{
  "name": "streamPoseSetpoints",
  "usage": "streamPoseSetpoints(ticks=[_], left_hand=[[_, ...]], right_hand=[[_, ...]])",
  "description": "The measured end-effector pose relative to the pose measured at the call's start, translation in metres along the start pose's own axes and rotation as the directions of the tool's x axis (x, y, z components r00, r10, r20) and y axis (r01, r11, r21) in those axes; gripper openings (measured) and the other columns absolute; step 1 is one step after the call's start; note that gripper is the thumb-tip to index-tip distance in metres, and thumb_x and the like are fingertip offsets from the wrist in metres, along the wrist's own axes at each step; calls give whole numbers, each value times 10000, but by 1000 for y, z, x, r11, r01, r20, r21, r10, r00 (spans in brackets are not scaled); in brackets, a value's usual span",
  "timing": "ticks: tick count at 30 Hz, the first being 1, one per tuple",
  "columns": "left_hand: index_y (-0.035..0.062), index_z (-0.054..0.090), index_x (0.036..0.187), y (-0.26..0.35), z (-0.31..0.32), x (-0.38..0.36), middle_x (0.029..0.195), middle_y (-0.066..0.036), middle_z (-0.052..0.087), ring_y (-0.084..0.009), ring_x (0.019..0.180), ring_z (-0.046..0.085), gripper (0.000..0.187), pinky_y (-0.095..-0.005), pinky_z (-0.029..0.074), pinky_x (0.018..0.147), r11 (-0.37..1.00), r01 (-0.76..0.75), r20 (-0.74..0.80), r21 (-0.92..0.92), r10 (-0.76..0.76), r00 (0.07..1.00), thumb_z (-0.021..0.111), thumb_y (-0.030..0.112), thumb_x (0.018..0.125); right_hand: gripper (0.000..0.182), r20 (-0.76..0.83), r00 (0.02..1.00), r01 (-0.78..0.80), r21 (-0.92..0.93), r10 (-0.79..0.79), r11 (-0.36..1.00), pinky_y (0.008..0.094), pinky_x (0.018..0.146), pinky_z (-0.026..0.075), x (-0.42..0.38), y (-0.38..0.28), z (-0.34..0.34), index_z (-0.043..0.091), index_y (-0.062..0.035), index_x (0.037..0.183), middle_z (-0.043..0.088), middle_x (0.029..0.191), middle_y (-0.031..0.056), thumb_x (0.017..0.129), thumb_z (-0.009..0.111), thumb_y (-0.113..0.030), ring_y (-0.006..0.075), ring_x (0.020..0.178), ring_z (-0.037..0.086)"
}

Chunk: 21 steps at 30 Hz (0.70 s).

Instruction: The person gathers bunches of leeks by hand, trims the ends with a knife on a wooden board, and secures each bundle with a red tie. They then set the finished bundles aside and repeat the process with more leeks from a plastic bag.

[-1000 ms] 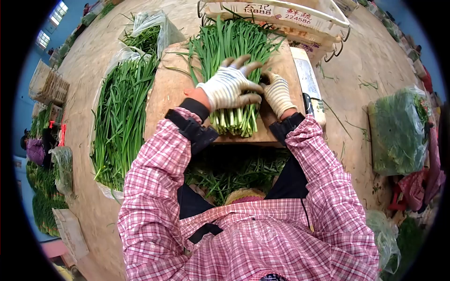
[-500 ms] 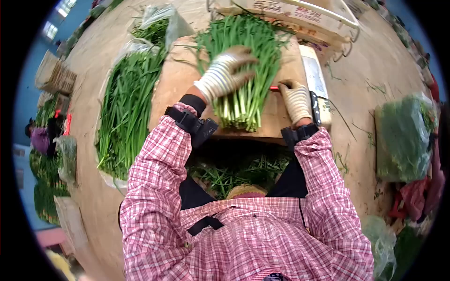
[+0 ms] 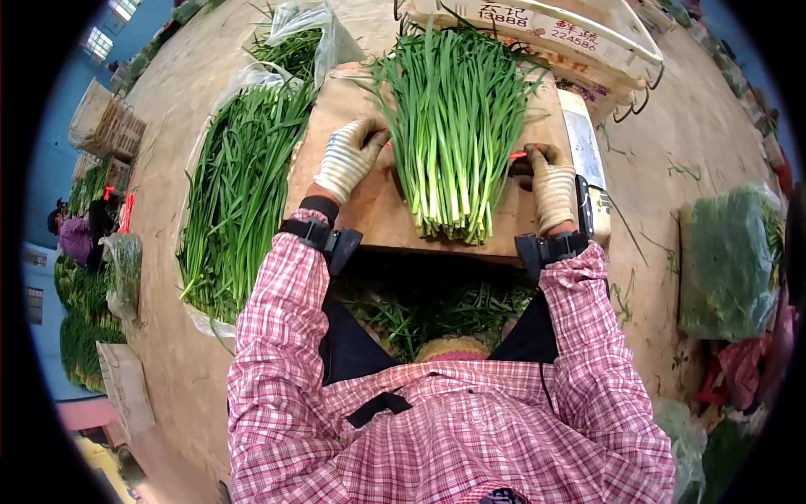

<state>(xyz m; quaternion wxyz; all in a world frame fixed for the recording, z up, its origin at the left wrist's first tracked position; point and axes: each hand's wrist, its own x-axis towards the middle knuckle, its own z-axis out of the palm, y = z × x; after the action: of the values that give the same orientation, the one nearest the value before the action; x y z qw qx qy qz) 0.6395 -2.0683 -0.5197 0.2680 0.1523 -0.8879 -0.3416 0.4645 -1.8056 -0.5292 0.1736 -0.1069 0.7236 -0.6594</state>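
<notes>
A thick bunch of garlic chives lies on a wooden board, pale stem ends toward me and green leaves pointing away. To its left, my left hand, in a striped white glove, pinches one end of a red tie. On the other side, my right hand, gloved too, grips the tie's other end between thumb and fingers. The tie's middle is hidden by the bunch, seemingly running beneath it. Beside my right hand rests a knife with a black handle and a broad blade.
A plastic-lined heap of loose chives stands left of the board. Beyond the board is a white crate. A wrapped green bundle sits at the right. Cut leaves lie below the board; a person is at far left.
My left hand has come off the top of the chives to the left side and now holds a red tie end. My right hand stays at the right end.
</notes>
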Motion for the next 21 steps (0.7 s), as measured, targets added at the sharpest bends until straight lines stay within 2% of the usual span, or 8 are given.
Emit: streamPoseSetpoints(ticks=[1, 3, 8, 11, 14, 16, 20, 21], left_hand=[[-4, 647, 947, 5, 3, 1, 801, -110, 676, -162, 732, 633, 130, -305, 513, 703, 1000, -6, 6, -7, 6, 1000, 642, 123, 916], [-12, 645, 938, 24, 10, 5, 790, -37, 658, -87, 742, 583, 122, -269, 501, 693, 947, -51, 56, -316, 72, 996, 655, 107, 914], [18, 639, 932, 60, 36, 11, 795, 10, 620, -71, 748, 556, 112, -242, 483, 704, 838, 139, 286, -527, 20, 958, 662, 127, 919], [16, 645, 920, 81, 38, -1, 780, 18, 618, -48, 742, 538, 126, -229, 473, 681, 805, 177, 282, -566, -13, 959, 674, 138, 913], [11, 644, 906, 98, 34, -19, 775, 19, 618, -45, 719, 529, 130, -224, 467, 656, 749, 161, 202, -642, -38, 979, 675, 137, 913], [-19, 643, 885, 120, 32, -37, 743, 4, 621, -59, 699, 540, 82, -230, 478, 643, 768, 97, 102, -633, -41, 994, 658, 61, 896], [-11, 655, 866, 128, 65, -68, 695, -72, 652, -72, 615, 547, 91, -261, 475, 578, 831, 79, -72, -550, -142, 987, 679, 75, 878], [-11, 654, 871, 131, 69, -69, 696, -30, 631, -50, 626, 528, 85, -232, 463, 582, 851, 84, -72, -518, -142, 987, 669, 70, 891]], right_hand=[[169, -24, 1000, -16, 168, 21, 986, 277, 563, 535, -2, 2, 4, 635, 19, 1013, 687, 787, 111, 922, 599, -118, 164, 674, 680], [164, -42, 999, 14, 346, 1, 938, 270, 546, 524, -6, 1, 12, 635, 15, 990, 675, 791, 97, 915, 614, -129, 151, 663, 660], [182, -48, 952, 303, 56, -301, 951, 301, 604, 506, 13, -8, 30, 666, 51, 911, 661, 738, 87, 895, 625, -125, 145, 632, 605], [196, 30, 946, 324, -40, -323, 945, 317, 647, 507, 7, -45, 35, 669, 59, 916, 680, 756, 123, 885, 635, -132, 151, 665, 617], [201, 218, 878, 463, -161, -426, 872, 325, 683, 512, 11, -67, 41, 668, 67, 930, 695, 791, 164, 879, 635, -125, 153, 710, 629], [196, 489, 770, 519, -106, -411, 848, 317, 708, 522, 13, -80, 41, 668, 62, 946, 700, 826, 187, 877, 629, -118, 148, 750, 644], [169, 762, 623, 402, -122, -174, 907, 296, 724, 519, 31, -96, 37, 684, 23, 939, 713, 834, 108, 874, 637, -126, 137, 763, 643], [171, 779, 610, 460, -196, -148, 866, 289, 729, 515, 36, -103, 34, 687, 17, 931, 711, 830, 77, 871, 647, -137, 128, 751, 632]])
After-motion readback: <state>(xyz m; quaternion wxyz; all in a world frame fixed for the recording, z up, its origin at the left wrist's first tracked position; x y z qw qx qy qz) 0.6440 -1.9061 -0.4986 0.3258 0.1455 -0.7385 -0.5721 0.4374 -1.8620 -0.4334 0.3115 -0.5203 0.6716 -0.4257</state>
